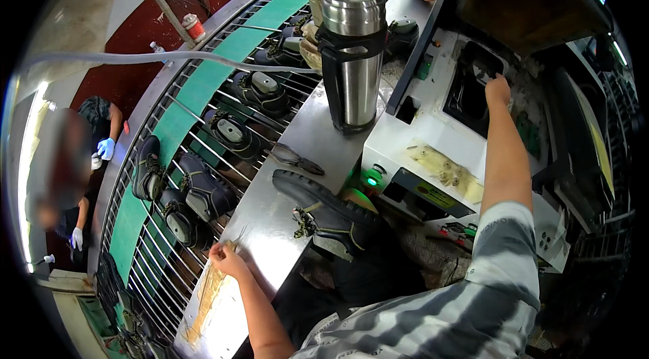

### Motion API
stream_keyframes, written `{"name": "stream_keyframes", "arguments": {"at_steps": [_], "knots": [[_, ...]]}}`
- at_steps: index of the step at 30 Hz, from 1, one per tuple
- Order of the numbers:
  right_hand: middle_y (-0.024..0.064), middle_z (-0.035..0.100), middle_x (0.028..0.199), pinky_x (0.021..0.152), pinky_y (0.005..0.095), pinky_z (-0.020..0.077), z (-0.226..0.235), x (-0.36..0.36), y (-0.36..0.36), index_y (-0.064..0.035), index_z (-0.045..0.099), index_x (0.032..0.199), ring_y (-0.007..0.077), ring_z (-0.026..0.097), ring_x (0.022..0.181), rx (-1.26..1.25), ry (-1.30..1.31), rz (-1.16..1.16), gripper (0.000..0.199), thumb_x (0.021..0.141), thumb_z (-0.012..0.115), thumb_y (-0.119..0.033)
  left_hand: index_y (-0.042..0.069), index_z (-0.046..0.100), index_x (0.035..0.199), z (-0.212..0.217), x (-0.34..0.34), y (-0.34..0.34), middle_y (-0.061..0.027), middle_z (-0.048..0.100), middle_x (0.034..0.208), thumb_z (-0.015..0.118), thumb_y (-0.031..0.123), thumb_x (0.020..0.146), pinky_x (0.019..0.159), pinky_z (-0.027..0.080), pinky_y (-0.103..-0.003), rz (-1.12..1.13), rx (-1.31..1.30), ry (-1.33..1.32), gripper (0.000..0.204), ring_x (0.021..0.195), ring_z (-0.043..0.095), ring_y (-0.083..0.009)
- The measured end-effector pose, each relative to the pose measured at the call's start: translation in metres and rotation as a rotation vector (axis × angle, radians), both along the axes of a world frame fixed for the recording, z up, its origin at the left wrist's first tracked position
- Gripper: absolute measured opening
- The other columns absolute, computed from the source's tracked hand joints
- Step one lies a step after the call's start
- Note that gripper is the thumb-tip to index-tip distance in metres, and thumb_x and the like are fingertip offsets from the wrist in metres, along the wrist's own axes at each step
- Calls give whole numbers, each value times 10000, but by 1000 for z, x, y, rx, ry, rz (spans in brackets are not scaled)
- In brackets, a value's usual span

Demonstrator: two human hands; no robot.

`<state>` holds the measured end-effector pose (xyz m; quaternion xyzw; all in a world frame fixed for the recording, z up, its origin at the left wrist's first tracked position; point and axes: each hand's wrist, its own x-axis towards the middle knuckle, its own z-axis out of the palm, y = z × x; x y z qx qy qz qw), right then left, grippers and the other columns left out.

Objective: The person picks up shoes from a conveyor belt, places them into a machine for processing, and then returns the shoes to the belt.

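My left hand (pixel 230 261) is over the metal bench top, its fingertips pinched together; a tiny dark bit shows at them, too small to name. Stretched far forward, my right hand (pixel 498 90) is inside the white machine (pixel 399 139), fingers closed at the edge of a black tray (pixel 466 92). Small greyish pieces lie by those fingertips, and what they grip cannot be made out. Between my arms a black work shoe (pixel 331 213) with light stitching lies tilted across the bench's edge, above my lap. Pliers (pixel 297 158) with dark handles rest on the bench beyond it.
A large steel flask (pixel 351 55) with a black handle stands on the bench. Along the left runs a roller conveyor (pixel 152 257) with a green belt, carrying several black shoes (pixel 233 132). A grey hose (pixel 169 56) crosses above it. Other people work at the far left and top.
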<state>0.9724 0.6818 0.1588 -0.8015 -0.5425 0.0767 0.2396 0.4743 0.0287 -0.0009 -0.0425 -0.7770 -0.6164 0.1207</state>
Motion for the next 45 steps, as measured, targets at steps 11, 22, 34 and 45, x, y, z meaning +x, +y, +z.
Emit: {"name": "stream_keyframes", "arguments": {"at_steps": [11, 22, 34, 45], "knots": [[119, 517, 1366, 960, 483, 490, -11, 12, 20, -134, 519, 1356, 348, 527, 1190, 14, -43, 30, 384, 985, 424, -161, 13, 586, 787, 13, 8, 3, -43, 574, 737, 574, 36, 807, 652, 438, -287, 1, -217, 20, 33, 690, 527, -145], [109, 519, 1350, 1021, 458, 430, 2, 3, -9, -124, 495, 1359, 325, 502, 1211, -45, -251, 52, 412, 955, 488, -207, 25, 603, 750, 14, 6, 7, -87, 594, 671, 594, 89, 746, 633, 464, -347, 29, -331, 80, 64, 640, 567, -223], [205, 456, 1393, 1044, 382, 378, 16, -164, -354, -97, 292, 1476, 322, 456, 1294, -341, 289, 1480, 812, 829, 695, -376, 65, 637, 753, 0, -2, -8, -118, 619, 769, 618, 124, 739, 740, 465, -403, 35, -496, 93, 64, 786, 584, -295], [114, 561, 1254, 951, 318, 430, -61, -200, -384, -46, 375, 1437, 204, 537, 1111, -1011, 958, 1225, 791, 738, 711, -199, 71, 639, 743, -3, 2, -4, -122, 632, 744, 610, 153, 735, 683, 475, -406, 39, -462, 110, 87, 727, 603, -293]]}}
